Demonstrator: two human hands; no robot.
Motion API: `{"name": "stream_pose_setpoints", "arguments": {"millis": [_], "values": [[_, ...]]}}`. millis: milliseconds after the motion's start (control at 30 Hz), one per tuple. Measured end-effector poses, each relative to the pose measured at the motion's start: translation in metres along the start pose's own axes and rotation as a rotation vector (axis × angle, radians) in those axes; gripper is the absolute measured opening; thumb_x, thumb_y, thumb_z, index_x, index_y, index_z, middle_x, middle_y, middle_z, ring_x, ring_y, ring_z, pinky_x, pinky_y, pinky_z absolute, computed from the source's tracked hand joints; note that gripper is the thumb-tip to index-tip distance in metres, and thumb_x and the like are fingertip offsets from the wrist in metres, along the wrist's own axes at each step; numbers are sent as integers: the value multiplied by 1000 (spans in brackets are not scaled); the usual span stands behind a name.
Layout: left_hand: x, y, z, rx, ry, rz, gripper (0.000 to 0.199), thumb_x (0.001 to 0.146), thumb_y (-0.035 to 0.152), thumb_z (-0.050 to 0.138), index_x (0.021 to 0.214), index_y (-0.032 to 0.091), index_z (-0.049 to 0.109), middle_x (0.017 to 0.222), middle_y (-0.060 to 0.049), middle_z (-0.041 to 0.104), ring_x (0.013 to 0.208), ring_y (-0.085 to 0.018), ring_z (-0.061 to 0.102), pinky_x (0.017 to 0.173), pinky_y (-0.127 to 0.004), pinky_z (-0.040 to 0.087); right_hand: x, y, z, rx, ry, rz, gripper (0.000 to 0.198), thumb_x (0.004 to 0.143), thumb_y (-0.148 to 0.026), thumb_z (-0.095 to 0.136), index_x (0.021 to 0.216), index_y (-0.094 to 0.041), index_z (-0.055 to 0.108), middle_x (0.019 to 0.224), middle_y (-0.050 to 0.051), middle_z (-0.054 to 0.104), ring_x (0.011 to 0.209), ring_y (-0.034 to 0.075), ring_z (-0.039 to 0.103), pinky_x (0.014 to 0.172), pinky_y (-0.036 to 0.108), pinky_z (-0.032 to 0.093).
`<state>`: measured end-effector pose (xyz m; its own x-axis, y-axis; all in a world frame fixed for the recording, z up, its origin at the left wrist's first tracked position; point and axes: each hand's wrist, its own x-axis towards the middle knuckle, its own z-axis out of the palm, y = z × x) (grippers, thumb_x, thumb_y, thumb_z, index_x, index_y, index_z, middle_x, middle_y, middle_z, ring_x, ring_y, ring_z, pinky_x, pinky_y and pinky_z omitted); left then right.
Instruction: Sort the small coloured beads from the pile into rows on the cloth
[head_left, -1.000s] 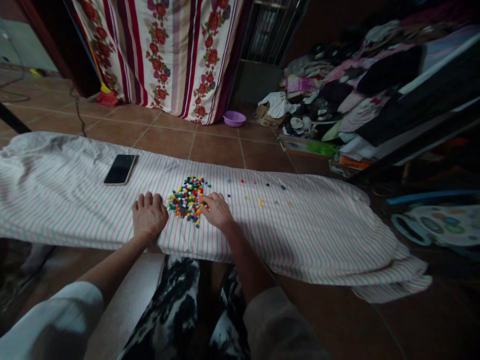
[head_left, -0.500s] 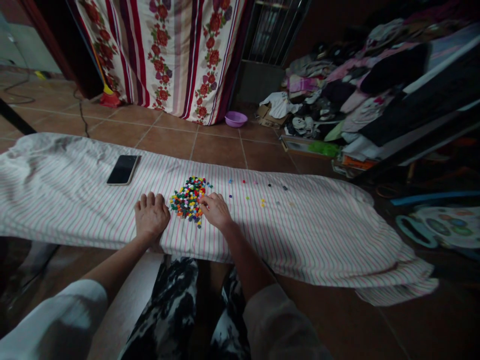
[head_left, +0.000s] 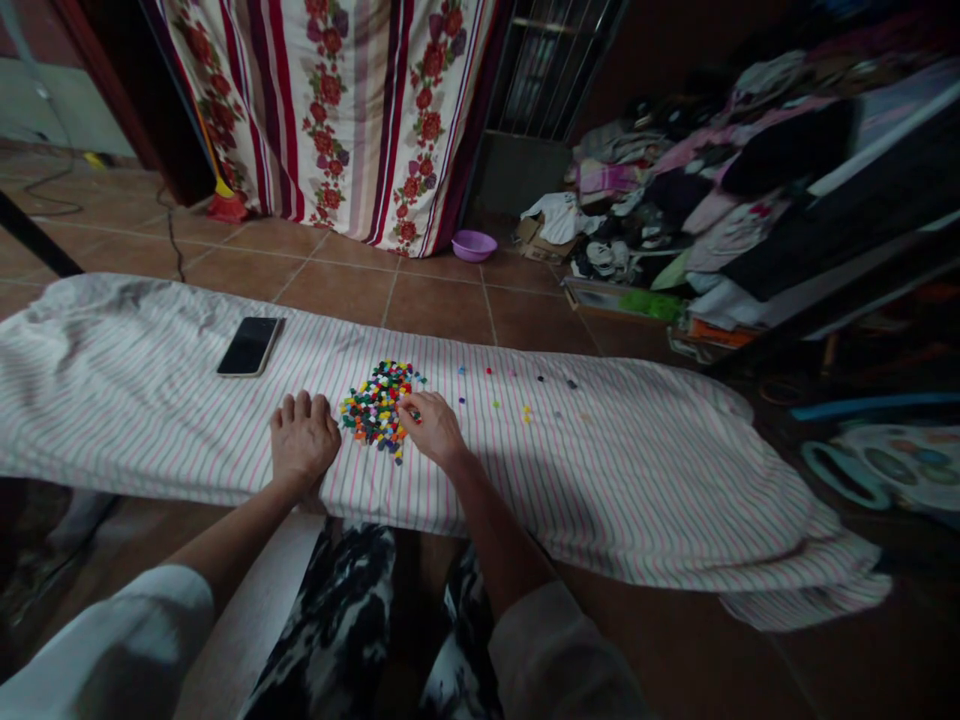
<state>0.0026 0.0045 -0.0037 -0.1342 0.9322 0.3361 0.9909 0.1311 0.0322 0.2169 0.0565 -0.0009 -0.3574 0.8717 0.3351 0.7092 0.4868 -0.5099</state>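
A heap of tiny coloured pieces (head_left: pixel 373 405), like beads or little blocks, lies on a striped cloth (head_left: pixel 645 470). At the heap's right edge is my right hand (head_left: pixel 433 425), thumb and fingertips pinched together; whatever is between them is too small to make out. My left hand (head_left: pixel 304 435) rests palm down on the cloth just left of the heap, fingers laid out and holding nothing. Right of the heap, single pieces are spaced out in two rows, among them a red piece (head_left: pixel 489 371), a dark blue piece (head_left: pixel 462 400) and a few yellow pieces (head_left: pixel 527 413).
A phone (head_left: pixel 250 346) lies on the cloth at the left. Beyond, on the tiled floor, are a purple basin (head_left: pixel 474 246), a red broom (head_left: pixel 227 206) and a flowered curtain (head_left: pixel 360 120). Piled clothes (head_left: pixel 675 190) fill the right back.
The view has tilted slightly, so everything sits a little lower. My right hand stays pinched at the heap's right edge, and my left hand rests in the same place.
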Motion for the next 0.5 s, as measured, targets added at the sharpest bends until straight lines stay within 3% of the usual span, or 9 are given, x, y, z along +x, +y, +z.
{"name": "stream_pose_setpoints", "arguments": {"millis": [233,500], "values": [[1,0,0,-13,-17,-15,39,91,31,32,115,16,58,126,-16,55,123,-33,41,97,-47,32,-4,-2,-7,107,45,7,8,87,-21,56,88,-22,64,86,1,69,78,15,61,75,26,45],[0,2,-5,-6,-16,-11,38,91,31,30,112,17,58,122,-15,56,121,-32,42,96,-45,33,-25,18,-48,193,244,155,14,83,-27,53,88,-20,63,85,4,67,76,15,61,73,28,50]]}}
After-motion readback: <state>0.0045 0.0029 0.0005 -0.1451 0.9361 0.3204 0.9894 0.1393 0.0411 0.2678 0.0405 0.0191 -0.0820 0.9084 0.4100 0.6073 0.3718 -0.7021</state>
